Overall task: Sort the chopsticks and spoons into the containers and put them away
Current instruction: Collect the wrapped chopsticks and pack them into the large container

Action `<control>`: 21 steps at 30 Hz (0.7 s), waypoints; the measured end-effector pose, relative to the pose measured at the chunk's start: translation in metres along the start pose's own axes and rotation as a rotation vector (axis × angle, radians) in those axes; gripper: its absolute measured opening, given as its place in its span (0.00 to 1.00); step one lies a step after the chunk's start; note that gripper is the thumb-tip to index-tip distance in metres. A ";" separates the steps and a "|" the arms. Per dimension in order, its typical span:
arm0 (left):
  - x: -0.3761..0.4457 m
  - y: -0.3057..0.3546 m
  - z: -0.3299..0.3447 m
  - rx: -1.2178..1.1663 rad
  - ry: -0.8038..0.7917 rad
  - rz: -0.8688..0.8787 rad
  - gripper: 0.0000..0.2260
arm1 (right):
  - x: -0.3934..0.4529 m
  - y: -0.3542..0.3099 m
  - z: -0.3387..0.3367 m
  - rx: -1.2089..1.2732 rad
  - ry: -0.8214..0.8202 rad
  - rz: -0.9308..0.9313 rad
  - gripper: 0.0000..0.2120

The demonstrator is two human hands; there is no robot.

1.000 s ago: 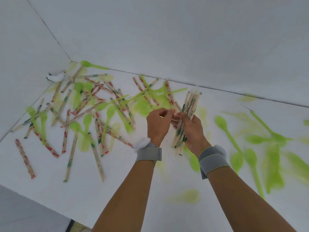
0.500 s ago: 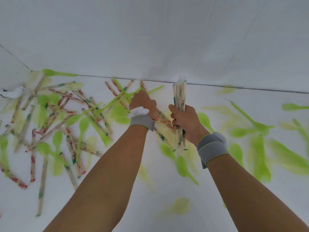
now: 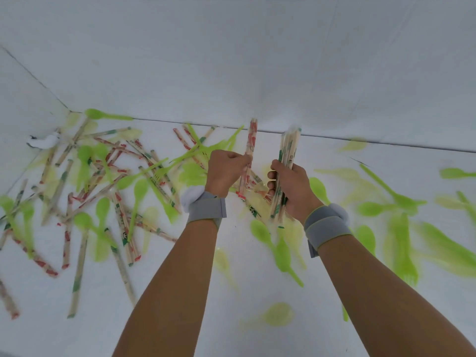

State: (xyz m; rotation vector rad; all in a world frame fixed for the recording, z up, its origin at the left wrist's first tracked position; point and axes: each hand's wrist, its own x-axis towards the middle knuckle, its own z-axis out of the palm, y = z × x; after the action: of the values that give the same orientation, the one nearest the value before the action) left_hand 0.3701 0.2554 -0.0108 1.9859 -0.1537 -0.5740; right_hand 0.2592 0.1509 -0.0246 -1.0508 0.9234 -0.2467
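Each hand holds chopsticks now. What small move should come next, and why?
Probably bring the left hand rightward and slip its red-printed chopstick packet into the bundle gripped by the right hand. Both are upright and close together, and no container is in view.

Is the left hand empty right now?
No, the left hand pinches a red-printed wrapped chopstick pair held upright, beside the chopstick bundle in the right hand.

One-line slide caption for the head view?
Left hand lifts a red-printed chopstick pack; right hand holds a green-printed bundle above scattered spoons.
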 end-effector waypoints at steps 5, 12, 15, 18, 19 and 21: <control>-0.031 -0.009 0.007 -0.030 -0.115 0.030 0.07 | -0.006 0.002 0.001 0.054 0.023 -0.019 0.07; -0.059 -0.017 0.019 -0.049 -0.220 0.039 0.05 | -0.012 0.009 -0.001 0.151 0.005 -0.023 0.12; -0.061 -0.020 0.021 -0.069 -0.229 0.035 0.04 | -0.014 0.011 -0.005 0.108 -0.004 -0.028 0.12; -0.063 -0.022 0.022 -0.069 -0.248 0.082 0.06 | -0.018 0.011 -0.007 0.103 -0.025 -0.046 0.09; -0.064 -0.022 0.022 -0.060 -0.255 0.091 0.06 | -0.019 0.012 -0.007 0.085 -0.020 -0.059 0.09; -0.065 -0.021 0.022 -0.049 -0.272 0.078 0.07 | -0.020 0.011 -0.008 0.034 0.021 -0.093 0.07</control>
State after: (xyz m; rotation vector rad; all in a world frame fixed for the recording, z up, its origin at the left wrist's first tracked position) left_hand 0.3001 0.2697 -0.0159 1.8397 -0.3791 -0.7876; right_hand 0.2380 0.1633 -0.0243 -1.0623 0.8877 -0.3505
